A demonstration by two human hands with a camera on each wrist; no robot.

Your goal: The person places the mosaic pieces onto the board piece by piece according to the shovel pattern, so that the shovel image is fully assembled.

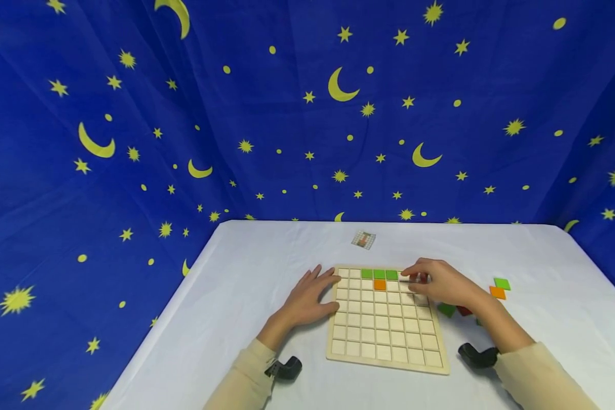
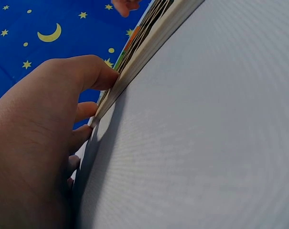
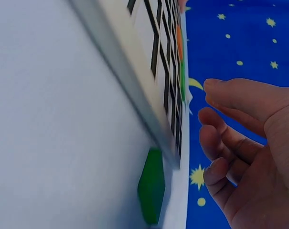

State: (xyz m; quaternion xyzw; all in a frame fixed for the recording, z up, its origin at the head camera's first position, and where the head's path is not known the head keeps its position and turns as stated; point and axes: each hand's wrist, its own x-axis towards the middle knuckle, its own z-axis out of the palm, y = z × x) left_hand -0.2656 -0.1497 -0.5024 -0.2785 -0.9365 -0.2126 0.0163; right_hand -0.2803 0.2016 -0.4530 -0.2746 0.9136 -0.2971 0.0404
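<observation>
A wooden grid board point(image 1: 381, 319) lies on the table. Three green tiles point(image 1: 379, 274) sit side by side in its far row, with an orange tile point(image 1: 380, 285) directly under the middle one. My left hand point(image 1: 308, 299) rests at the board's left edge, its fingers spread and touching the rim. Over the far right corner of the board hovers my right hand point(image 1: 441, 282), fingers loosely bent. In the right wrist view, nothing shows between the right fingertips point(image 3: 212, 83), and they stand apart from the board.
A small patterned card point(image 1: 364, 240) lies beyond the board. Right of the board are loose tiles: a green one point(image 1: 502, 283), an orange one point(image 1: 497, 292), and another green one point(image 1: 446, 310) beside a red one point(image 1: 464, 311), partly hidden by the right arm. A star-patterned blue cloth point(image 1: 287, 114) surrounds the table.
</observation>
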